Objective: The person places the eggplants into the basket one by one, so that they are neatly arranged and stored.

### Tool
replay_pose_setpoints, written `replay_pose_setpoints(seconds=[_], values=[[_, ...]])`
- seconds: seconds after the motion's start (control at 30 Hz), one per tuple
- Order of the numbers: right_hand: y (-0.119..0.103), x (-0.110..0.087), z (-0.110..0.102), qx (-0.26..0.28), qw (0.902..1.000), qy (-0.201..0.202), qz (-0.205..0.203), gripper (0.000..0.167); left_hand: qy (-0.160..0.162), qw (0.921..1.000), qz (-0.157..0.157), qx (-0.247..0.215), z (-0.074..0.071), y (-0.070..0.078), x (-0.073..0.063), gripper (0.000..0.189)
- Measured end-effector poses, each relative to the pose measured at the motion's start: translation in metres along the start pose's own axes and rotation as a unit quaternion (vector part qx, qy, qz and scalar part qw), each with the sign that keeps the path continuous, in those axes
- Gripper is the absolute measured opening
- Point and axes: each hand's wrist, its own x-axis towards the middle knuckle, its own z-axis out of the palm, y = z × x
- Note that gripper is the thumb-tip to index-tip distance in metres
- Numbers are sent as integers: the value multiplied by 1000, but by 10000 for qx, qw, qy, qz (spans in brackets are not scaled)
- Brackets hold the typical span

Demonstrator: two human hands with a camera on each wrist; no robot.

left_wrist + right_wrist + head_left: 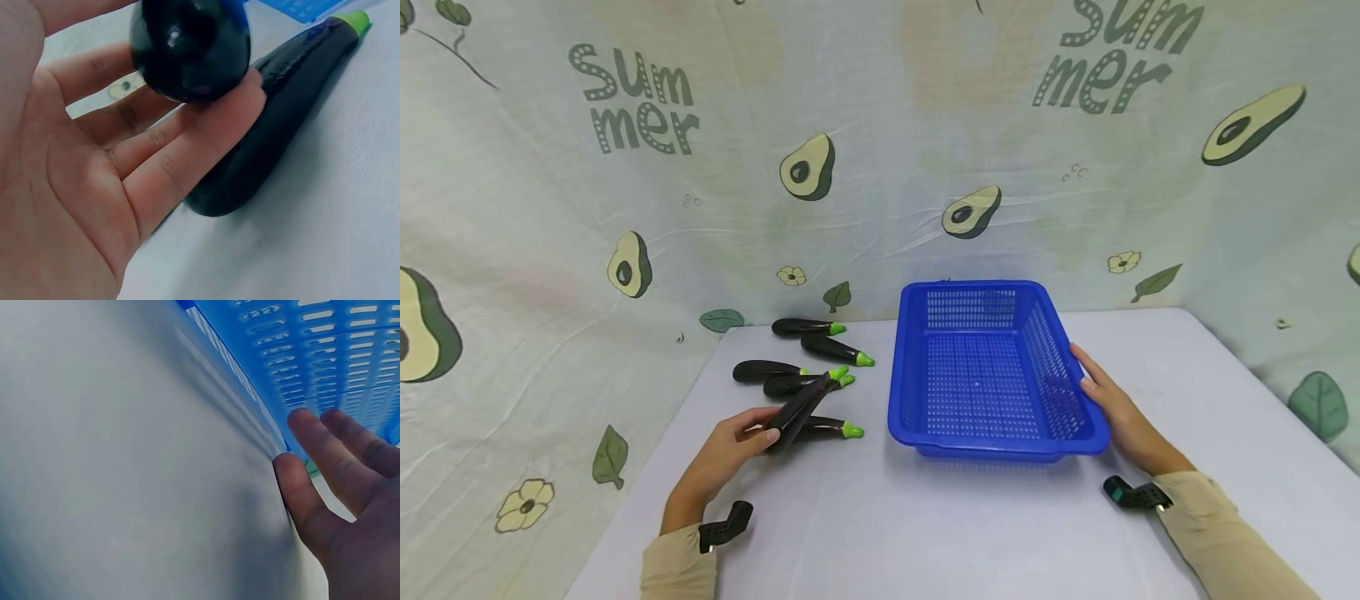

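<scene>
Behind the table (925,533) I face a pale cloth (880,100) printed with avocados, flowers and leaves, and the word "summer" (638,100) reads twice on it, each time broken into "sum" over "mer". My left hand (730,450) grasps one dark eggplant (801,410), thumb and fingers curled round its fat end. It is held over the table at the left, its long axis slanting across my view, green stem away from me and to the right, rounded end toward my wrist. Five other eggplants (767,372) lie on the white surface about it, roughly sideways, stems all toward the right; the nearest one is partly hidden under the one I hold. To their right stands a blue plastic basket (1000,447), its slotted floor and walls showing inside. My right hand (1123,417) rests against its right side, fingers nearly straight along the outer wall, touching it near the rim.
</scene>
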Motion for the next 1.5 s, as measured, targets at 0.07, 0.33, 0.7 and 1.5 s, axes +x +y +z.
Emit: replay_pose_setpoints(seconds=[0.07,0.33,0.7,1.5], values=[[0,1,1,53,10000,-22,22,59,14,10000,-6,-28,0,2,2,50],[-2,2,4,148,9998,-48,79,60,-250,9997,72,30,-1,2,9,52],[-3,3,5,146,9997,-32,170,61,-392,9985,-93,375,5,21,29,60],[-2,-1,6,252,9996,25,157,61,52,9945,148,1039,51,47,65,59]])
